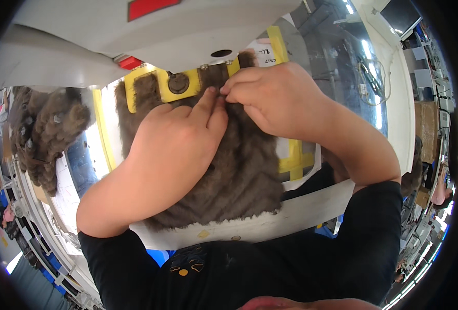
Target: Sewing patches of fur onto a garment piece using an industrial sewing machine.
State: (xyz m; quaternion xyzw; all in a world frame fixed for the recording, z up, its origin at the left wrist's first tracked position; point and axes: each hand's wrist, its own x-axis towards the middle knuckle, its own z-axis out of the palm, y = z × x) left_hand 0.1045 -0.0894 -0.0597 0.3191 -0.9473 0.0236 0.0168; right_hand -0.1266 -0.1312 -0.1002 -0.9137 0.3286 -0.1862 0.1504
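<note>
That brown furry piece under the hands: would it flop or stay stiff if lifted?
The brown fur piece probably flops: it lies flat and soft-edged on the table. Likely light for its size. The left hand and right hand pinch it easily, so hardly slippery.

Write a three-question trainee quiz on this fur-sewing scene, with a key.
1. True or false: both hands rest on the brown fur piece.
2. What colour is the guide plate under the machine head? A) yellow B) green C) blue
3. Fill in: a pile of curly fur lies to the person's ____.

Key:
1. True: left hand and right hand pinch the fur near the plate.
2. A
3. left
</note>
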